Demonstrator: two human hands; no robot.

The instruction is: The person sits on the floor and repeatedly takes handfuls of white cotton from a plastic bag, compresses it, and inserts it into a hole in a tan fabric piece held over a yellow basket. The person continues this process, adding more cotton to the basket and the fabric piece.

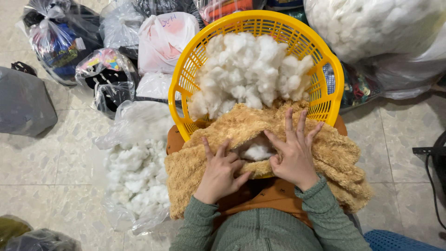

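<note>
A tan fluffy fabric skin is lying across the person's lap and draping over the near rim of a yellow plastic basket. An opening in the middle of it is showing a tuft of white stuffing inside. The left hand is resting on the fabric at the left edge of that opening, its fingers curling lightly and its thumb pressing the lower lip of the gap; its grip is loose, pinning the fabric rather than closing around it. The right hand is lying on the right edge of the opening, fingers spreading wide and pointing toward the basket, with the thumb and forefinger pinching the fabric edge just beside the tuft.

The basket is tilting toward the person and holding a heap of white fibre filling. On the tiled floor to the left, a clear plastic bag of the same white filling is lying open. Further back, several knotted plastic bags with coloured contents are standing together, and a large clear sack of filling is sitting at the upper right.
</note>
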